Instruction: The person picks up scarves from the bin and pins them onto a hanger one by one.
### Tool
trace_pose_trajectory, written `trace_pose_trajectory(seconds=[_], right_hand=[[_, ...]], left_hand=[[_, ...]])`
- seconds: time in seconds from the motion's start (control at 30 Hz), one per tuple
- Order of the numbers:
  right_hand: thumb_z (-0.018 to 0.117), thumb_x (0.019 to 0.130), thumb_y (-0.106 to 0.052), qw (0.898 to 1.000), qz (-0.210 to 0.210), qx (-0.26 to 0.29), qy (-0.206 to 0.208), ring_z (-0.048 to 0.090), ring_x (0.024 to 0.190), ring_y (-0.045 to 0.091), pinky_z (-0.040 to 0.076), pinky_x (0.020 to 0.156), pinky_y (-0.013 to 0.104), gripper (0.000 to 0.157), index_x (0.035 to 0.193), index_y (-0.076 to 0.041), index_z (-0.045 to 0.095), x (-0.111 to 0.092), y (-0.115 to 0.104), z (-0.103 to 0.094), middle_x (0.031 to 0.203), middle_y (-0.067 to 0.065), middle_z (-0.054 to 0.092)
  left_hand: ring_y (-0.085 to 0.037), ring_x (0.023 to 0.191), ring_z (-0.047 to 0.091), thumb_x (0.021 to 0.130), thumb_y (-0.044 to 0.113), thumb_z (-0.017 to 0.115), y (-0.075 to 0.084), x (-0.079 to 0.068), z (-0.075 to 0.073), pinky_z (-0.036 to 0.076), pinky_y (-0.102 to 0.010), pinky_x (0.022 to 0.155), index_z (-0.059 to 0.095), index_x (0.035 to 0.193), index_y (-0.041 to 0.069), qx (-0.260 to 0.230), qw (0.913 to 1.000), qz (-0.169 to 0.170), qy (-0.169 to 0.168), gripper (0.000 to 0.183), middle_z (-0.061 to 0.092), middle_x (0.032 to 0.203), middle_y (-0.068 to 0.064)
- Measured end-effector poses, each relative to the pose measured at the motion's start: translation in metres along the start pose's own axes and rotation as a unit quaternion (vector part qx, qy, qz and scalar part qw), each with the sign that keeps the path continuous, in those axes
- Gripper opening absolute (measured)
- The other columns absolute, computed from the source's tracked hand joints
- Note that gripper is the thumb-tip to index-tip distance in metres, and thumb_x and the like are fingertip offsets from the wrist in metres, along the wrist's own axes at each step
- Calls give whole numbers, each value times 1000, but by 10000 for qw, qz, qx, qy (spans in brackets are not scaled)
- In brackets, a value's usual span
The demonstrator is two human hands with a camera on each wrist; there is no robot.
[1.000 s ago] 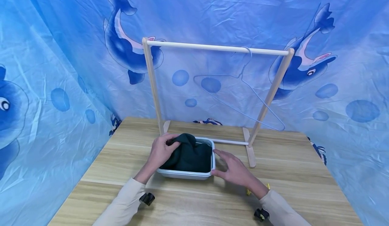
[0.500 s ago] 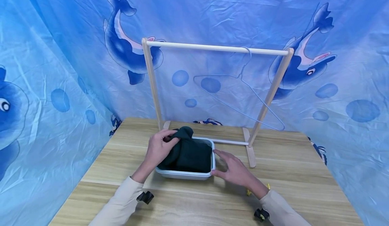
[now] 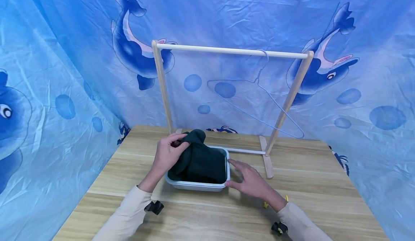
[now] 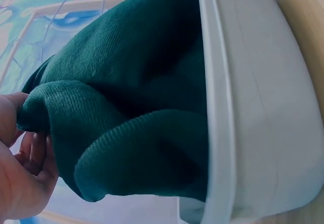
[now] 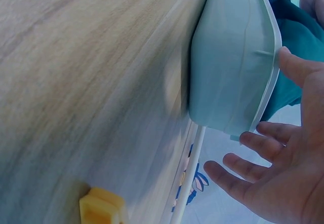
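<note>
A dark green knit cloth (image 3: 207, 165) lies bunched in a pale plastic tub (image 3: 199, 187), one part raised above the left end. My left hand (image 3: 166, 154) pinches that raised part between thumb and fingers; in the left wrist view its folds (image 4: 126, 97) stretch from the fingertips down into the tub. At the tub's right end, my right hand (image 3: 249, 179) touches the rim with thumb and fingertips, its fingers fairly straight. The right wrist view shows the thumb and fingers of this hand (image 5: 283, 148) spread along the rim. How much cloth lies deeper inside is hidden.
Behind the tub stands a wooden rack (image 3: 231, 51) with a thin wire hanger (image 3: 257, 80) on its top bar. A small yellow object (image 5: 104, 206) lies on the wooden table (image 3: 207, 215), partly behind the right wrist. A blue dolphin-print curtain (image 3: 243, 14) surrounds the table.
My left hand has moved up and slightly left, lifting the pinched cloth higher above the tub. The right hand has stayed at the rim.
</note>
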State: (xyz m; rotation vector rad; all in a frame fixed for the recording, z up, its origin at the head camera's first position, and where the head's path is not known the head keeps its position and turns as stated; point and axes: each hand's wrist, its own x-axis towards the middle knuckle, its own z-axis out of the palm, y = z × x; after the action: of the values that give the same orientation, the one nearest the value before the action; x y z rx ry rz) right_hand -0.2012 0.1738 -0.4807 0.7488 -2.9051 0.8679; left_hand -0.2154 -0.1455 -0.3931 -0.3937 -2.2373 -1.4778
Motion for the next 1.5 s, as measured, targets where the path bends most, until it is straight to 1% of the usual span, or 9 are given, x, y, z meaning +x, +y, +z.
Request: trace_pose_trajectory(seconds=[0.13,0.37,0.43,0.6,0.67,0.87,1.2,1.37,1.5], right_hand=[[63,87,-74,10000,53,4,-28,43,145,30,36,115,56,90,159,-25,39,0,-1,0,158,5,45],[62,86,-75,10000,60,-38,38,44,144,30,37,114,55,91,158,-24,40,0,-1,1,157,6,47],[62,87,-75,10000,48,-33,35,44,144,30,37,114,55,91,158,-23,40,0,-1,2,157,5,47],[64,88,-72,10000,44,-2,15,45,144,30,37,114,55,89,158,-22,41,1,-1,2,156,5,48],[65,88,-70,10000,49,8,18,45,143,30,37,114,55,88,157,-21,41,1,-1,1,156,5,48],[67,88,-66,10000,65,16,23,46,142,29,38,113,54,86,157,-20,43,1,-1,0,155,5,49],[63,89,-71,10000,48,-56,36,47,142,33,38,113,56,88,156,-18,43,1,-3,-2,154,10,50],[62,90,-70,9999,-81,-86,69,46,142,32,39,113,56,87,156,-16,44,0,-3,-3,154,8,50],[64,92,-64,9991,-315,-112,246,50,139,30,42,111,53,81,153,-14,48,-1,-5,-8,153,7,52]], left_hand=[[-16,79,61,92,15,77,2,3,-1,50,-24,71,79,114,9,-151,9999,7,19,22,72,95,-8],[-15,83,61,92,14,77,7,7,-1,51,-21,74,78,115,6,-357,9993,94,105,24,73,109,-10],[-16,82,60,92,11,77,10,9,-1,50,-20,73,78,115,4,-403,9991,52,124,24,73,107,-13],[-17,80,57,92,11,77,16,15,-2,48,-20,71,78,114,4,-511,9985,84,191,22,71,99,-13],[-17,80,57,93,14,77,18,17,-3,49,-21,71,79,113,6,-573,9979,200,212,22,71,98,-11],[-15,79,59,92,15,77,26,26,-5,50,-20,72,79,112,5,-686,9961,414,366,21,71,96,-13],[-13,76,59,92,10,77,48,35,-11,50,-20,71,79,111,3,-860,9925,660,557,21,70,96,-15],[-14,75,60,90,9,78,57,39,-16,50,-21,70,80,110,4,-1033,9897,742,654,21,71,95,-13],[-15,73,58,91,9,77,63,41,-21,49,-22,68,80,109,4,-1061,9885,786,731,19,70,92,-7]])
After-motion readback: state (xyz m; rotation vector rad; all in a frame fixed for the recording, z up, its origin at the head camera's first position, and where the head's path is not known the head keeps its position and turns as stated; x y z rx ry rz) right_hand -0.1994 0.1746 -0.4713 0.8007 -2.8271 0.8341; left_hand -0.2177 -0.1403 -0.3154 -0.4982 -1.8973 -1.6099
